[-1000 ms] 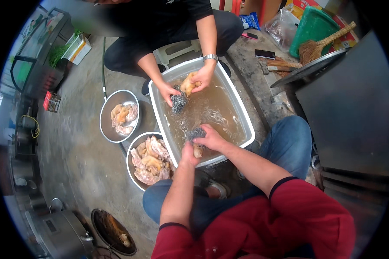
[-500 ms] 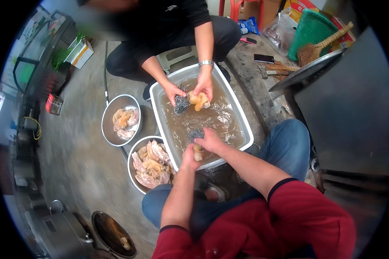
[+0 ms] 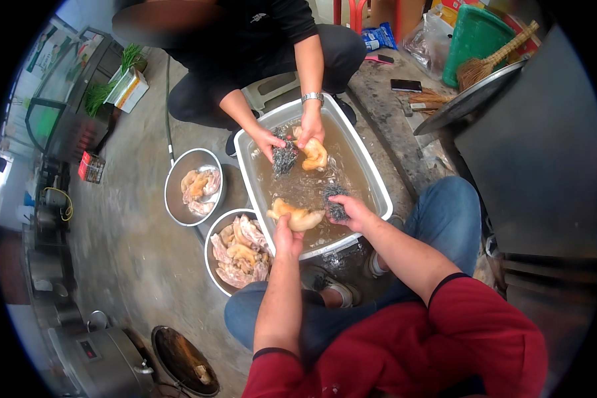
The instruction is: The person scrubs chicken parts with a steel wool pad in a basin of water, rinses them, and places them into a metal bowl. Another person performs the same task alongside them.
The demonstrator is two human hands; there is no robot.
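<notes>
My left hand [image 3: 286, 236] grips a yellowish piece of meat [image 3: 304, 219], which looks like a pig's trotter, above the near part of a white tub [image 3: 247, 174]. In my right hand [image 3: 357, 213] is a grey steel wool scourer [image 3: 336, 201], held just right of the meat and apart from it. Murky brown water [image 3: 312, 189] partly fills the tub. Across from me, a person in black squats with a second scourer [image 3: 284, 158] in one hand and another piece of meat [image 3: 316, 155] in the other.
Left of the tub stand two metal bowls of meat pieces, a fuller near one [image 3: 227, 284] and a far one [image 3: 191, 156]. A hose [image 3: 168, 113] runs along the floor. At right are a phone [image 3: 406, 85], a straw broom [image 3: 494, 65], a green basket [image 3: 476, 40] and a large metal panel [image 3: 530, 159].
The meat in my left hand has come up and turned lengthwise into view. My right hand with the scourer has moved right, away from it. The other person's meat has turned and lowered slightly.
</notes>
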